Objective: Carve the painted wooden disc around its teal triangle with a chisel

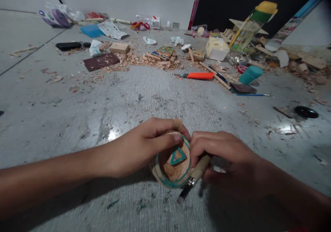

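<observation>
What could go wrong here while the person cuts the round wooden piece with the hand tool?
1. The left hand steadies the wooden disc with fingers close beside the carving tool in the right hand; a slip could cut them.
2. The disc lies on the bare floor, held only by hand, so it may slide or turn under pressure.
3. The tool's dark tip points toward the person; a hard push might carry it that way.

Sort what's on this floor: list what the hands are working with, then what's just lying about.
In hand:
wooden disc marked with a teal ring and triangle, held by the left hand
carving tool, gripped by the right hand

Lying about:
orange knife
teal container
brown sheet
wood block
wood shavings
</observation>
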`<act>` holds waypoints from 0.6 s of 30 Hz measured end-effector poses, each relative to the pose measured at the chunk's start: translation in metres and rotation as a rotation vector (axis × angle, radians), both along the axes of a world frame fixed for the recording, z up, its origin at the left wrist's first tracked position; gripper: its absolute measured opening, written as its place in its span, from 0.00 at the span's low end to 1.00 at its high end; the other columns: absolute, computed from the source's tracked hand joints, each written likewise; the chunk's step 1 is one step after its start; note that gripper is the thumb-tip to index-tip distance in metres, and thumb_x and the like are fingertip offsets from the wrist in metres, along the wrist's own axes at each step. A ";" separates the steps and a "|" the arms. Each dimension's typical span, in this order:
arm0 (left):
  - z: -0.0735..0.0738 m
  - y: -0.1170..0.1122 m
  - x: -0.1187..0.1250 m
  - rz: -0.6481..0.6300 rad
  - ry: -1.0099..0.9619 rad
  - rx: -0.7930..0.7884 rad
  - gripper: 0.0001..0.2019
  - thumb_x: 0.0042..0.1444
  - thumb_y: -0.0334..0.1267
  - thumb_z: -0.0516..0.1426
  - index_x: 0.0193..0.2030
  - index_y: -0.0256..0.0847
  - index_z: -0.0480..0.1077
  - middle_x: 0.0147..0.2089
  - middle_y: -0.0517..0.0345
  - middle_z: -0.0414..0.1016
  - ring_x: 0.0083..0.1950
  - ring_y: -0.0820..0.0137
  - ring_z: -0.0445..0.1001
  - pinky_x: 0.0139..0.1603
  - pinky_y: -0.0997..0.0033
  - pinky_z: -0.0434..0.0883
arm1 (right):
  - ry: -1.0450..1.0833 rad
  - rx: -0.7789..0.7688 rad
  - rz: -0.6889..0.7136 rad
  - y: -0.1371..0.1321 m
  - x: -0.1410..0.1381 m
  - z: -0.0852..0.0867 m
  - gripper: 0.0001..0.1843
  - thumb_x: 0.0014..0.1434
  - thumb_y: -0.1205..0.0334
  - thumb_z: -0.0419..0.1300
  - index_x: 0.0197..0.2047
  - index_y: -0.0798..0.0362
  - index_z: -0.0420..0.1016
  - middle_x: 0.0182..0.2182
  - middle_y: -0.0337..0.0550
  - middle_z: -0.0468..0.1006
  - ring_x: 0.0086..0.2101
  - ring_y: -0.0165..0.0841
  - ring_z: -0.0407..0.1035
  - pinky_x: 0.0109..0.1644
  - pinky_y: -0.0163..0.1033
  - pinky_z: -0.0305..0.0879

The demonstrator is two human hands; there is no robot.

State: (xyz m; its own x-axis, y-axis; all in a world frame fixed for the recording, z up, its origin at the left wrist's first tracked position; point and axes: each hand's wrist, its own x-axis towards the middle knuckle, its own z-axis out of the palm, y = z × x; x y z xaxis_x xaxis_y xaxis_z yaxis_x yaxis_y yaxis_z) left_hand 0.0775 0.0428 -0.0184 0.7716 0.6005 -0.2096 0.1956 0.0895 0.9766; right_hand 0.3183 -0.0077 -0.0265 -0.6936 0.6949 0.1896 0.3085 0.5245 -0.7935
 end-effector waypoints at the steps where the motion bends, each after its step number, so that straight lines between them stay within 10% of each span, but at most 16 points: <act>1: -0.001 0.001 0.000 -0.014 0.019 0.003 0.11 0.71 0.41 0.54 0.45 0.38 0.75 0.38 0.58 0.75 0.38 0.72 0.72 0.38 0.76 0.71 | -0.032 -0.021 -0.029 0.000 0.000 0.003 0.04 0.64 0.67 0.60 0.41 0.49 0.70 0.33 0.34 0.73 0.32 0.28 0.66 0.37 0.35 0.61; 5: -0.005 0.007 -0.003 -0.019 0.187 0.002 0.13 0.68 0.43 0.57 0.54 0.40 0.68 0.35 0.59 0.76 0.32 0.69 0.74 0.31 0.74 0.71 | -0.231 0.074 -0.164 0.003 0.007 0.017 0.07 0.62 0.69 0.62 0.42 0.48 0.71 0.33 0.34 0.75 0.31 0.29 0.67 0.37 0.35 0.61; 12: -0.009 0.020 -0.006 -0.082 0.430 0.592 0.11 0.66 0.46 0.62 0.49 0.42 0.73 0.27 0.65 0.73 0.25 0.72 0.70 0.29 0.74 0.58 | -0.459 0.331 -0.070 0.007 0.018 0.024 0.08 0.72 0.65 0.57 0.45 0.51 0.78 0.31 0.37 0.75 0.30 0.31 0.68 0.35 0.40 0.55; 18: -0.014 0.021 -0.006 -0.126 0.458 0.721 0.12 0.69 0.47 0.59 0.51 0.43 0.76 0.26 0.63 0.74 0.24 0.71 0.68 0.31 0.71 0.54 | -0.645 0.669 -0.003 -0.003 0.007 0.029 0.10 0.69 0.68 0.56 0.38 0.52 0.78 0.27 0.37 0.71 0.27 0.34 0.62 0.31 0.45 0.49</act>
